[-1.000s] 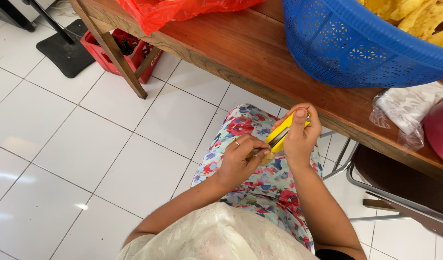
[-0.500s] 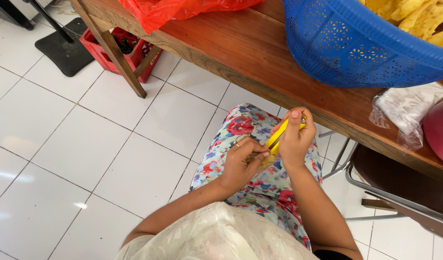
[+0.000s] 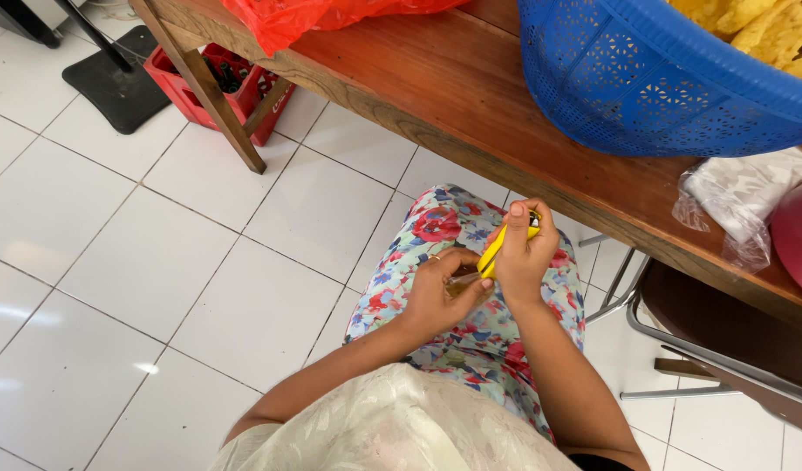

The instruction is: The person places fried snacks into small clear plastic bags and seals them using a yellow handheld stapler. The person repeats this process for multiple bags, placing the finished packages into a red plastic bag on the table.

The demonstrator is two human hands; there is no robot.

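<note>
Wooden table (image 3: 436, 96) along top of frame, above my lap.
On it: blue basket (image 3: 662, 78) upper right, red plastic bag (image 3: 305, 17) top centre, clear bag (image 3: 732, 205) right edge.

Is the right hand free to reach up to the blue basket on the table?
Probably not as things stand: the right hand grips a yellow tool over the lap. The path to the blue basket looks open otherwise.

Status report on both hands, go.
Right hand gripping yellow scissors. Left hand pinching small clear piece at the blades, over the lap. Nothing in the way.
</note>
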